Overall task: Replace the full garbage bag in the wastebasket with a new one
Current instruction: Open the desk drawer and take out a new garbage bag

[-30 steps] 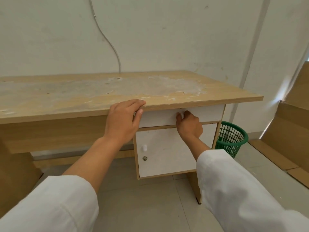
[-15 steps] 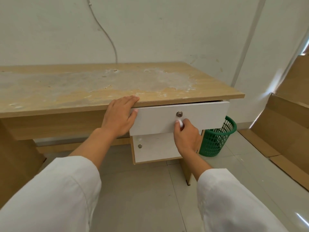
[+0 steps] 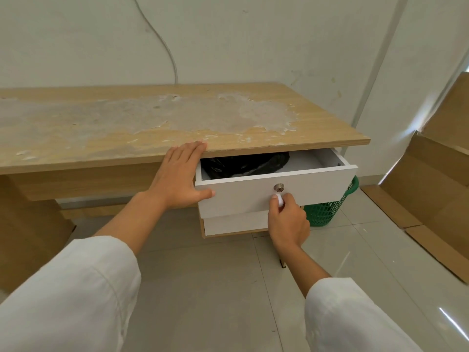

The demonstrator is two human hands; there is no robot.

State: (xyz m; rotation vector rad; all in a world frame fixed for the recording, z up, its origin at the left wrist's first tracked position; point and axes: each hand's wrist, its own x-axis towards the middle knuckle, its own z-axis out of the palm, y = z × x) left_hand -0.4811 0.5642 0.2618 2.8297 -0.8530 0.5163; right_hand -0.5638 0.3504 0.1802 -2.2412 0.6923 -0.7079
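Worn wooden desk, white drawer standing partly out, green wastebasket on the floor behind it at the desk's right end. Black bags bunched inside the drawer. Left hand flat, braced on desk edge; right hand pinching the knob. Best pulled straight and level, far enough to lift a bag out.
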